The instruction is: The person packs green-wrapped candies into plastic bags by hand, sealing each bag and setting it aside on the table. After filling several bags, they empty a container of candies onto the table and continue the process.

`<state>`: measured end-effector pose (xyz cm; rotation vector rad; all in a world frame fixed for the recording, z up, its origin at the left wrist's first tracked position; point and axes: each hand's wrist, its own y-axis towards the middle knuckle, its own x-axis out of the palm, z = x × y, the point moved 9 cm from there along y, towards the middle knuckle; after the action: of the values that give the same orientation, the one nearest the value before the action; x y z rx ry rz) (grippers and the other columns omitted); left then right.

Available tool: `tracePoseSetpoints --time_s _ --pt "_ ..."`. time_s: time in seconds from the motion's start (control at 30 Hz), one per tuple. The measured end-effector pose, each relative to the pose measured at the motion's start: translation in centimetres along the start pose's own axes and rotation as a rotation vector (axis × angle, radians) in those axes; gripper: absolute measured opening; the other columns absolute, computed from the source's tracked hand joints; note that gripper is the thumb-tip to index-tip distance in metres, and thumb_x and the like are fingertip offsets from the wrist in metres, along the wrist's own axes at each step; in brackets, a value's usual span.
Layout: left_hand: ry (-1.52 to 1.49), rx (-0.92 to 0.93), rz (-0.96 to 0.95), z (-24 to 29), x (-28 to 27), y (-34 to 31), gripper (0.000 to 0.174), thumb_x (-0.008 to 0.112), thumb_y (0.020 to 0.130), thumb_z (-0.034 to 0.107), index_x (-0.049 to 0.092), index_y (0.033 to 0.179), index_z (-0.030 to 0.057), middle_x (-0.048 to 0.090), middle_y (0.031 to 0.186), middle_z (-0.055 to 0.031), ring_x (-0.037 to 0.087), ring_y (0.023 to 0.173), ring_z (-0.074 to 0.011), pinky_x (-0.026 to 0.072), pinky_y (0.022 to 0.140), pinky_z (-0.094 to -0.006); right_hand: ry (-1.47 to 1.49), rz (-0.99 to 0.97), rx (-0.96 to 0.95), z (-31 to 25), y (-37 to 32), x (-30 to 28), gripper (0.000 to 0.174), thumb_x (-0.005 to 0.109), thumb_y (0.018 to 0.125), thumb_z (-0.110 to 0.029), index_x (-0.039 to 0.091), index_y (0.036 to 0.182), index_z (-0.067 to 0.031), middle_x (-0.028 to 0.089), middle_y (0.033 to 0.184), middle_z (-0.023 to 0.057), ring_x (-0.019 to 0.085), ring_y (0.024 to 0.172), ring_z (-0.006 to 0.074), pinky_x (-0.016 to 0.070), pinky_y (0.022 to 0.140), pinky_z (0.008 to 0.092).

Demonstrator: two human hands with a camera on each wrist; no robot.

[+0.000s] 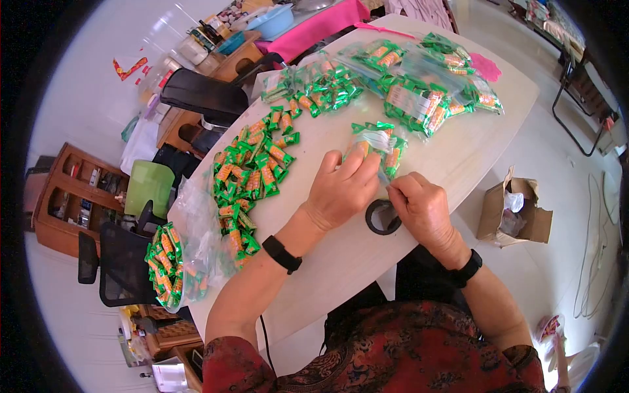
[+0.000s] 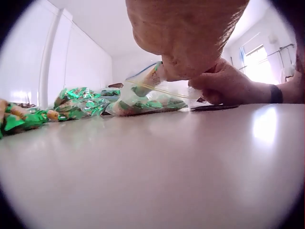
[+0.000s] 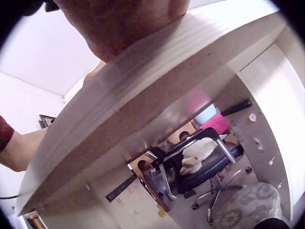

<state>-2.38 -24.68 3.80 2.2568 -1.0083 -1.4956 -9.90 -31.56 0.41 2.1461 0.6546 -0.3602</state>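
Observation:
A clear zip bag (image 1: 392,157) with several green and orange wrapped snacks inside lies on the pale table (image 1: 308,288). The left hand (image 1: 347,187) curls its fingers over the near side of this bag and grips it. At the bag's right end, the right hand (image 1: 422,206) pinches the edge between thumb and bent fingers. The left wrist view shows the bag's zip strip (image 2: 164,91) stretching between both hands. A dark tape-like ring (image 1: 382,217) lies flat just below the hands. In the right wrist view, the table's edge hides the bag.
Loose wrapped snacks (image 1: 252,170) form a long pile left of the hands. More filled bags (image 1: 419,105) sit at the far side. A snack-filled container (image 1: 166,268) stands at the left edge beside crumpled clear plastic (image 1: 200,226). A cardboard box (image 1: 517,213) is on the floor, right.

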Motion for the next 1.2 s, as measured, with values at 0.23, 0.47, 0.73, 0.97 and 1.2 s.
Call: tracePoseSetpoints --time_s 0.23,0.47,0.73,0.97,1.2 --pt "0.152 -0.273 -0.366 -2.2 3.3 0.1 0.007 0.064 0.071 0.013 0.067 0.067 0.0076 0.057 0.113 -0.0084 0.051 0.095 -0.0234 0.0353 0.074 -0.0395 -0.019 -0.002 0.011 0.1 0.0 0.1 0.012 0.067 0.082 -0.012 0.057 0.079 -0.0067 0.058 0.073 0.0107 0.060 0.061 0.0332 0.0501 0.053 0.0411" --pt "-0.283 -0.290 -0.193 -2.7 -1.4 -2.7 0.005 0.061 0.071 0.008 0.064 0.070 0.0045 0.054 0.119 -0.0119 0.053 0.104 -0.0309 0.0414 0.082 -0.0432 -0.010 0.016 0.030 0.2 0.0 -0.2 0.012 0.068 0.081 -0.011 0.058 0.078 -0.0071 0.059 0.072 0.0102 0.060 0.060 0.0321 0.0505 0.053 0.0402" --pt "0.090 -0.926 -0.660 -11.9 0.1 -13.7 0.024 0.059 0.079 0.004 0.057 0.102 0.0009 0.053 0.118 -0.0207 0.056 0.102 -0.0380 0.0472 0.083 -0.0470 0.004 0.027 0.039 0.2 0.0 -0.1 0.009 0.069 0.080 -0.009 0.061 0.079 -0.0064 0.061 0.074 0.0102 0.062 0.060 0.0309 0.0515 0.054 0.0380" --pt "0.099 -0.770 -0.557 -11.0 1.2 -14.4 0.026 0.060 0.079 0.003 0.056 0.105 -0.0014 0.054 0.103 -0.0204 0.055 0.096 -0.0376 0.0482 0.080 -0.0458 0.005 0.046 0.039 0.3 0.1 -0.1 0.008 0.069 0.080 -0.008 0.061 0.080 -0.0056 0.061 0.075 0.0108 0.062 0.062 0.0306 0.0512 0.054 0.0374" --pt "-0.147 -0.865 -0.268 -7.1 -5.1 -11.3 0.032 0.057 0.079 -0.003 0.058 0.110 -0.0001 0.055 0.101 -0.0187 0.057 0.092 -0.0355 0.0487 0.078 -0.0427 0.023 0.055 0.064 0.4 0.1 -0.3 0.009 0.069 0.080 -0.008 0.061 0.079 -0.0051 0.061 0.074 0.0107 0.061 0.060 0.0309 0.0498 0.053 0.0382"
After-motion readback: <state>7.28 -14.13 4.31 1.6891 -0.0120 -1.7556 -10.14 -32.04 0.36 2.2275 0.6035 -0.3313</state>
